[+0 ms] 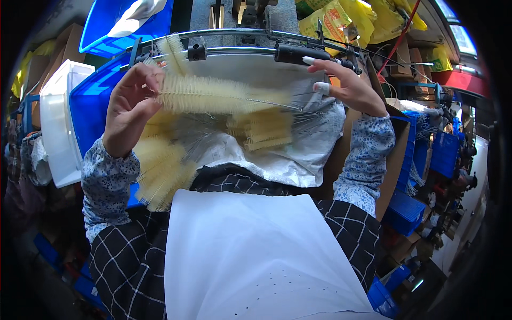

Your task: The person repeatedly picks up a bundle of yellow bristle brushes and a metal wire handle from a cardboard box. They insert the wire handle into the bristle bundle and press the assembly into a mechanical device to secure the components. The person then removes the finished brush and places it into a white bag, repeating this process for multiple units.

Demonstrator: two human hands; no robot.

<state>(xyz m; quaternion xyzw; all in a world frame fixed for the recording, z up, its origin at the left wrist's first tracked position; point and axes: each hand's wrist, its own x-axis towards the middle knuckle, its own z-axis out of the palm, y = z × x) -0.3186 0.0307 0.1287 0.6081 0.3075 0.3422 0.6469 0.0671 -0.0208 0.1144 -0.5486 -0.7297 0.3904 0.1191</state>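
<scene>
A bottle brush [202,95] with cream bristles lies level across my view, its twisted wire stem reaching to the right. My left hand [130,104] pinches the bristled left end between thumb and fingers. To the right, my right hand [349,88] is raised with thumb and forefinger apart and nothing between them; white coverings wrap two of its fingertips. It hovers close to a black cylindrical sleeve [300,54] on a metal rod [234,51]. Behind my left hand, another cream brush [172,52] slants up against the rod.
Several cream brushes [165,173] are heaped at my left, and more brushes [264,130] rest on a white sack [304,165] over my lap. Blue bins [96,101] and a white tub [58,122] stand left. A cardboard box [392,160] is beside my right arm; yellow bags [341,24] lie behind.
</scene>
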